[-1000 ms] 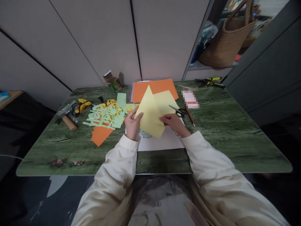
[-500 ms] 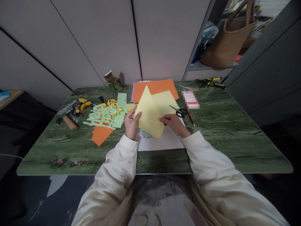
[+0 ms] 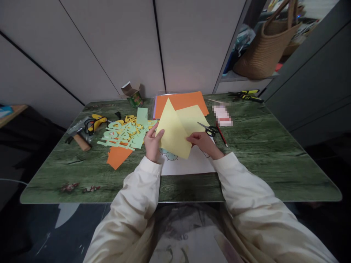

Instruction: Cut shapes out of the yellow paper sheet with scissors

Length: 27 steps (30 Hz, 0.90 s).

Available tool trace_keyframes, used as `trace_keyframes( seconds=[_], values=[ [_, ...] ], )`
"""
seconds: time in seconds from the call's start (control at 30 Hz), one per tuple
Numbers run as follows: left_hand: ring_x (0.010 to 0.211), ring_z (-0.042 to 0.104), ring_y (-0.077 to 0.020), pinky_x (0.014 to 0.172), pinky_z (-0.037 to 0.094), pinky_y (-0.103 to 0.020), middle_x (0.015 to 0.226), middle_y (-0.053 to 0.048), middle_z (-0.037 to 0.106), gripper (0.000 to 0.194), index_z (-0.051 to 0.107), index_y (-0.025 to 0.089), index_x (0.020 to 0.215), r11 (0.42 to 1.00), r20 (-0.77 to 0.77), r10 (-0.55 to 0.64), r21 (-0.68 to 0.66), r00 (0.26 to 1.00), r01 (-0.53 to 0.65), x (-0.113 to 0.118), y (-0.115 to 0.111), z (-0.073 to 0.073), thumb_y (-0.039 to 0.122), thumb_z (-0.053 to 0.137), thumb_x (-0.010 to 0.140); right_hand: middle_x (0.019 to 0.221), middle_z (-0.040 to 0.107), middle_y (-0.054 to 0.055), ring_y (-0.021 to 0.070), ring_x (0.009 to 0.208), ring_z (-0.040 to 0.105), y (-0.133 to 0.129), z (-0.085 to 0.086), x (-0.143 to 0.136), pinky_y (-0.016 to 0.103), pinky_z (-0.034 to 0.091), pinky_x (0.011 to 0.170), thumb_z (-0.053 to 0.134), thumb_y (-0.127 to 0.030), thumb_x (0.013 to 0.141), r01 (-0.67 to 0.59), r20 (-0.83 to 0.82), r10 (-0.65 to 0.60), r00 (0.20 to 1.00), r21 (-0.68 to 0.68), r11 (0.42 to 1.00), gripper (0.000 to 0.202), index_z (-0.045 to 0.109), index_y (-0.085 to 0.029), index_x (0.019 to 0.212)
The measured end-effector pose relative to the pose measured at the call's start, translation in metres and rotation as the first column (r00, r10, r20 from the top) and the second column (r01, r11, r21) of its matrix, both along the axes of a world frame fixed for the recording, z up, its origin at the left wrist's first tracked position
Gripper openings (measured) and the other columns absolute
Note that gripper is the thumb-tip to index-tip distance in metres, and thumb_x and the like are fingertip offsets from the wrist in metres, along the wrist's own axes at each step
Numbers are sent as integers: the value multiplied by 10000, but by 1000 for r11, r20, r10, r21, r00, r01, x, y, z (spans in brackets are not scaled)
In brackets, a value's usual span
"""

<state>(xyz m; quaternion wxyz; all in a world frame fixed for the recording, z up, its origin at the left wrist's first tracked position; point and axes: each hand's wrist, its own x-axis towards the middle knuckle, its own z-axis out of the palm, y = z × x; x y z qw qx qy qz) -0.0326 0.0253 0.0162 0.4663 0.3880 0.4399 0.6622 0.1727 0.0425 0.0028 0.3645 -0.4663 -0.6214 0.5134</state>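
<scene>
A sheet of yellow paper [image 3: 173, 133] with a pointed top is held up between both hands. My left hand [image 3: 153, 144] grips its left edge, thumb in front and fingers behind. At its lower right edge, my right hand [image 3: 202, 142] pinches the paper between thumb and fingers. Behind it lies another yellow sheet [image 3: 192, 116], with black-handled scissors [image 3: 210, 130] resting by its right side. Under the hands is a white sheet [image 3: 189, 166] with a partly hidden drawing in green and black. A red pencil [image 3: 222, 136] lies right of the scissors.
Green and yellow paper cut-outs [image 3: 123, 133] are heaped left, near an orange paper piece [image 3: 118, 157], a hammer [image 3: 81, 141] and a yellow glue gun [image 3: 97, 123]. Orange sheets [image 3: 189, 99] and a small opened box [image 3: 134, 95] lie at the back; pliers [image 3: 246, 95] sit back right.
The held yellow paper has shifted slightly left and its tip leans a little more to the left. Both hands keep their grip.
</scene>
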Motion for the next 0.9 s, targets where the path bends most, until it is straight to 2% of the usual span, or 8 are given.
trace_keyframes(
  seconds=[0.13,0.3,0.5,0.6,0.73,0.83,0.9],
  values=[
    [949,642,-228,862,497,-387,1120,-124,649,579,529,177,1246,1000,22,-12,16,1000,11,0,1,-2,337,695,715,534,579,2,126,517,522,2,-3,1,262,389,528,622,-441,713,35,29,-36,999,44,998,287,624,-171,616],
    [920,651,-218,840,504,-387,1113,-114,654,645,475,204,1298,1000,30,9,0,1000,-9,-2,1,-4,339,699,709,567,607,13,130,538,551,1,-2,1,260,413,546,603,-443,730,-36,-5,36,999,-7,999,293,615,-169,628],
    [921,651,-220,836,500,-383,1119,-117,651,663,463,213,1309,1000,69,-14,-23,998,16,-2,2,-1,357,697,706,553,588,0,126,542,541,-1,6,1,257,406,556,555,-463,764,-50,11,50,999,46,998,327,532,-186,591],
    [935,647,-221,853,491,-379,1127,-117,647,651,481,210,1295,1000,90,-8,-26,996,11,-2,3,-3,356,701,700,548,561,-9,121,547,510,-4,11,2,260,386,582,511,-469,793,-87,61,81,995,99,991,349,509,-190,582],
    [942,644,-224,870,480,-381,1118,-128,649,594,528,184,1247,999,116,-31,-35,993,35,-3,6,-6,342,699,701,556,458,-26,112,546,418,-13,17,-3,247,328,546,412,-477,852,-27,122,4,992,183,983,375,427,-205,595],
    [954,638,-221,882,474,-380,1120,-126,648,570,540,172,1228,997,133,-40,-67,990,49,-3,7,-8,334,692,703,585,442,-21,121,572,417,-18,23,-7,255,322,559,376,-467,876,-42,183,-6,983,258,965,370,402,-209,612],
    [963,634,-221,883,474,-377,1126,-121,645,571,538,169,1226,994,142,-38,-95,989,51,-2,7,-9,331,690,700,585,462,-17,127,575,438,-15,26,1,265,343,592,358,-453,889,-79,206,18,978,296,952,359,428,-211,634]
  ],
)
